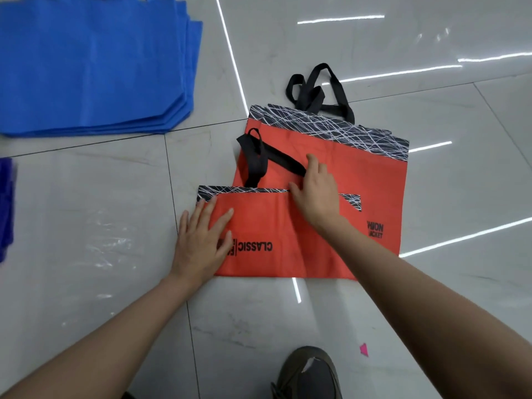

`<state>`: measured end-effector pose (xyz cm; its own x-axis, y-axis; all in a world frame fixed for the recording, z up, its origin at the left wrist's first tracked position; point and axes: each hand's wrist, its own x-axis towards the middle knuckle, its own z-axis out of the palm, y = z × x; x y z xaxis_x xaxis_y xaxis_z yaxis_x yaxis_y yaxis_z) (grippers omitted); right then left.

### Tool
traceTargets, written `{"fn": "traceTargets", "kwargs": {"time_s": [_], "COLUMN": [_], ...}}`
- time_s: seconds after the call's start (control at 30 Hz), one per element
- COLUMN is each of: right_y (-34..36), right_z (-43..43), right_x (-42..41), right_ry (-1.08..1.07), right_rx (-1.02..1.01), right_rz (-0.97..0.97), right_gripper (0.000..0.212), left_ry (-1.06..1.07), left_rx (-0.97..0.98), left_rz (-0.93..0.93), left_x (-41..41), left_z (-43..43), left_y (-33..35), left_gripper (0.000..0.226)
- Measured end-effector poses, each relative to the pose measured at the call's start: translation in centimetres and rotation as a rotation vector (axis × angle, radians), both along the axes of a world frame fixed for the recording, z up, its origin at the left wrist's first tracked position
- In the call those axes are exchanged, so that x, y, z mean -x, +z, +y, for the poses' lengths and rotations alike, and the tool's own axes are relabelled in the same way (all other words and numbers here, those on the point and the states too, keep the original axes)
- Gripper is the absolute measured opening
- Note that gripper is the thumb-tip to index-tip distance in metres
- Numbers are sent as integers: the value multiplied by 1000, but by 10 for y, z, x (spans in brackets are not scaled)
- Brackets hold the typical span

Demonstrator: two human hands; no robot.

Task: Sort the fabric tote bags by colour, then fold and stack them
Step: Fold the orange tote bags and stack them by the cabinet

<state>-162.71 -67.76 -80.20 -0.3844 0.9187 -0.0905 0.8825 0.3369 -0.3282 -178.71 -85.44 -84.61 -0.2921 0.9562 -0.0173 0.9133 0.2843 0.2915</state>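
Nearest, below both hands, a dark shoe (309, 372) stands on the pale tiled floor (86, 283), with a small pink scrap (364, 349) just right of it. The left hand (198, 240) lies flat, fingers straight and spread, pressing the left edge of the near red bag (264, 226); its palm is partly on the tile and it grips nothing. The word "CLASSIC" reads upside down just right of that hand. The right hand (315, 194) rests on the bag's far edge, on the black-and-white lined band, fingers loosely extended. One of the bag's black straps (257, 159) runs under its fingertips; whether it pinches the strap I cannot tell.

Beyond the right hand, a larger red bag (359, 168) lies spread flat, partly under the near one, its black handles (313, 93) tangled on the floor at its far edge. Left of the left hand lies a crinkled clear film (109, 240), and dark blue fabric (5, 205) shows at the frame edge. Far beyond the left hand sits the stack of blue bags (92, 64).
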Motion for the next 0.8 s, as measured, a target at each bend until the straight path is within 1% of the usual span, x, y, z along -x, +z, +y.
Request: {"fn": "traceTargets", "kwargs": {"time_s": [0.03, 0.07, 0.1, 0.17, 0.23, 0.33, 0.43, 0.5, 0.57, 0.63, 0.73, 0.8], "right_y": [1, 1, 2, 7, 11, 26, 44, 58, 69, 74, 62, 41], "right_z": [6, 11, 16, 28, 38, 43, 38, 30, 19, 4, -23, -48], "right_x": [7, 12, 16, 22, 26, 28, 28, 26, 20, 11, -13, -33], "right_ry": [6, 13, 4, -53, -82, -8, 82, 163, 265, 377, 568, 621], "right_rx": [6, 13, 49, 200, 303, 297, 355, 384, 352, 262, 23, -139], "right_rz": [-112, -173, -173, -81, 55, 255, 476, 569, 595, 552, 352, 236], "right_gripper": [63, 58, 49, 35, 32, 36, 44, 50, 52, 50, 47, 42], "left_ry": [10, 14, 9, -27, -54, -53, -48, -39, -36, -46, -53, -41], "left_rx": [-24, -34, -30, -2, 27, 50, 39, 39, 34, 30, 41, 65], "left_rz": [-11, -30, -53, -76, -73, -93, -98, -101, -108, -97, -78, -74], "left_x": [-1, -2, -2, -3, -2, -1, -1, -2, -3, -2, 0, 0], "left_z": [4, 8, 10, 9, 7, 10, 10, 10, 10, 10, 12, 12], "left_y": [4, 6, 7, 4, 1, 1, 2, 2, 3, 4, 4, 4], "left_gripper": [52, 51, 52, 55, 56, 55, 55, 56, 56, 55, 55, 57]}}
